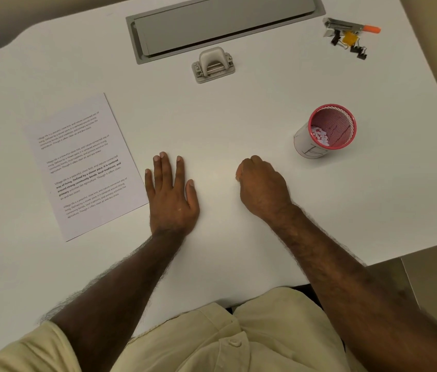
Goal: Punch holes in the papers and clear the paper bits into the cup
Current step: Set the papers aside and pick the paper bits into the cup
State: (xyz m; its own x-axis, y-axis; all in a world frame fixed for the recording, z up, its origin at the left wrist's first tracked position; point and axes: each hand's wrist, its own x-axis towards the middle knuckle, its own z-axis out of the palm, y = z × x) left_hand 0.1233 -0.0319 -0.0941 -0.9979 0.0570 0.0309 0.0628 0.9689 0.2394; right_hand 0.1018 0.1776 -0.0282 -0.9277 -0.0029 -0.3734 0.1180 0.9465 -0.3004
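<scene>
A printed sheet of paper (83,167) lies flat on the white desk (239,116), left of centre. A grey hole punch (213,65) stands at the back middle. At the right is a red mesh cup (328,130), wrapped in white paper, with white paper bits in its bottom. My left hand (171,191) rests flat on the desk, fingers straight, just right of the sheet's edge. My right hand (261,183) rests on the desk with its fingers curled under; nothing shows in it. Both hands are well short of the punch and cup.
A grey cable hatch (225,22) is set into the desk behind the punch. A stapler with an orange end (351,26) and several binder clips (351,44) lie at the back right corner. The desk edge runs close on the right and front.
</scene>
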